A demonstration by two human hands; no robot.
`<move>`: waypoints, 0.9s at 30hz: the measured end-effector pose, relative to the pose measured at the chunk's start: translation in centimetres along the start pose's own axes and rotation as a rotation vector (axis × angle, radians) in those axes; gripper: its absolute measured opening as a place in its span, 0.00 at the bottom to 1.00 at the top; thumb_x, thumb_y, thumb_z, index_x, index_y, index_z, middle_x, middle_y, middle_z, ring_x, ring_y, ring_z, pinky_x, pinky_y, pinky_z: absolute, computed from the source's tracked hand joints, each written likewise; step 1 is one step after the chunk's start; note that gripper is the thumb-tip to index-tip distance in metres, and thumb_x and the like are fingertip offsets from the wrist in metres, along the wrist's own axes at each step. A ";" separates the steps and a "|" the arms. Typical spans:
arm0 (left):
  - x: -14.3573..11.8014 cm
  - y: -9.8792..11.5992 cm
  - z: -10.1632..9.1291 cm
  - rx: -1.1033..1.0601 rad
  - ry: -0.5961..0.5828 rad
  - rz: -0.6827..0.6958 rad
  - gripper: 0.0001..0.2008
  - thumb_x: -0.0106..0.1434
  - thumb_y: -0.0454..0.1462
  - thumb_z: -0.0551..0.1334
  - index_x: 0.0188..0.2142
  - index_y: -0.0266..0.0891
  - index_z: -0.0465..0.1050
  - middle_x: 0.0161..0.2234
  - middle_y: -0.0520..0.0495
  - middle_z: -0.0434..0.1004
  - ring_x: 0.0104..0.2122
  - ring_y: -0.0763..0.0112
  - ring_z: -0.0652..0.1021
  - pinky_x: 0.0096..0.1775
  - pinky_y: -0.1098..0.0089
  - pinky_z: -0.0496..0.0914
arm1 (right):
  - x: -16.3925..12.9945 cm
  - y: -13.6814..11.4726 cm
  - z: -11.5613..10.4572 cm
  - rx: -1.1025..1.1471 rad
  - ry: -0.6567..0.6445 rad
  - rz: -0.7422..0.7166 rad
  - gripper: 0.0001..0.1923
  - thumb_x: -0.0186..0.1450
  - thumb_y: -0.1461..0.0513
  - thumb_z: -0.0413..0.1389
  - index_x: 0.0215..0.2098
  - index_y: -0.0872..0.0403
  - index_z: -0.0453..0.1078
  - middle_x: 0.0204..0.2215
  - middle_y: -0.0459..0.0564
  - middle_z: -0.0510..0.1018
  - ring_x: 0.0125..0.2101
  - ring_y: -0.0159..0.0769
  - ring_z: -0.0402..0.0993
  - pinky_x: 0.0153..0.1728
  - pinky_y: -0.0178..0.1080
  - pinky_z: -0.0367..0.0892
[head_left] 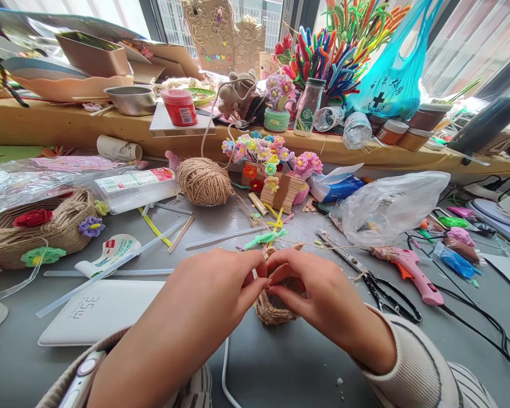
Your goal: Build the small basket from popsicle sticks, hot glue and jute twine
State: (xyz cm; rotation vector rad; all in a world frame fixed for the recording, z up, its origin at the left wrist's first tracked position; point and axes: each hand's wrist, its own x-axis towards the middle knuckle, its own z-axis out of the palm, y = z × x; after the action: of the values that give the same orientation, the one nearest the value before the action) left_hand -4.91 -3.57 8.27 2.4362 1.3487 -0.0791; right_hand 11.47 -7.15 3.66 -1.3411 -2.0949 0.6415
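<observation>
A small basket wrapped in brown twine (276, 314) stands on the grey table, partly covered by my hands. Over its opening, my left hand (221, 277) is closed in a pinch, thumb against forefinger. My right hand (318, 277) meets it there, its fingertips also pinched together. Whatever lies between the fingertips is too small or hidden to make out. Just behind the basket are a mint-green twisted piece (266, 239) and yellow strips (277, 221). Black-handled scissors (369, 277) lie to the right of my right hand, blades toward the back.
A pink glue gun (412, 272) with its cord lies at right. Behind are a twine ball (206, 181), crocheted flowers (259, 150) and a clear plastic bag (391, 209). At left are a white power bank (102, 311), glue sticks (110, 272) and a larger twine basket (68, 226).
</observation>
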 end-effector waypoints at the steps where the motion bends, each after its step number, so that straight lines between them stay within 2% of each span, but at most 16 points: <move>1: 0.0 0.1 0.0 0.008 -0.007 0.001 0.11 0.59 0.41 0.50 0.28 0.44 0.69 0.25 0.51 0.75 0.23 0.70 0.72 0.25 0.73 0.57 | 0.0 0.0 0.0 0.007 -0.003 0.006 0.11 0.58 0.66 0.53 0.39 0.49 0.61 0.31 0.39 0.76 0.34 0.28 0.71 0.35 0.31 0.63; 5: 0.0 0.3 0.2 0.054 0.009 0.037 0.11 0.59 0.40 0.51 0.26 0.44 0.70 0.20 0.52 0.73 0.21 0.69 0.71 0.23 0.72 0.53 | 0.1 -0.1 0.1 0.033 -0.008 0.024 0.15 0.57 0.67 0.53 0.42 0.49 0.61 0.33 0.41 0.76 0.35 0.30 0.72 0.35 0.33 0.64; 8: 0.0 0.4 0.4 0.094 0.038 0.056 0.09 0.58 0.39 0.53 0.29 0.45 0.71 0.21 0.52 0.74 0.21 0.68 0.72 0.22 0.72 0.52 | 0.0 0.0 0.3 0.028 0.001 0.015 0.18 0.57 0.68 0.53 0.45 0.49 0.59 0.33 0.41 0.76 0.35 0.30 0.72 0.36 0.33 0.64; 12: 0.0 0.7 0.7 0.142 0.032 0.053 0.07 0.58 0.38 0.54 0.28 0.44 0.70 0.20 0.52 0.74 0.20 0.68 0.72 0.21 0.72 0.52 | -0.1 0.1 0.3 -0.002 0.024 -0.003 0.18 0.57 0.68 0.52 0.45 0.50 0.60 0.33 0.43 0.76 0.35 0.31 0.71 0.36 0.35 0.64; 21: 0.3 1.3 0.5 0.166 -0.021 0.001 0.10 0.59 0.38 0.50 0.31 0.44 0.70 0.24 0.51 0.76 0.23 0.67 0.74 0.22 0.72 0.53 | -0.1 0.1 0.5 -0.038 0.028 -0.006 0.19 0.56 0.68 0.52 0.45 0.51 0.61 0.33 0.45 0.75 0.34 0.32 0.70 0.36 0.36 0.64; 27: 0.1 1.1 0.7 0.156 0.016 0.025 0.10 0.60 0.38 0.51 0.32 0.44 0.70 0.25 0.52 0.76 0.24 0.69 0.74 0.23 0.72 0.54 | -0.2 0.0 0.3 -0.045 -0.004 0.015 0.18 0.57 0.68 0.52 0.46 0.51 0.60 0.32 0.45 0.75 0.34 0.33 0.69 0.35 0.36 0.64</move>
State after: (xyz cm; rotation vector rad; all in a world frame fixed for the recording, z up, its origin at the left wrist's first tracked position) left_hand -3.88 -4.28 7.86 2.5870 1.3649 -0.1652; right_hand 11.33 -7.35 3.43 -1.3828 -2.1155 0.6075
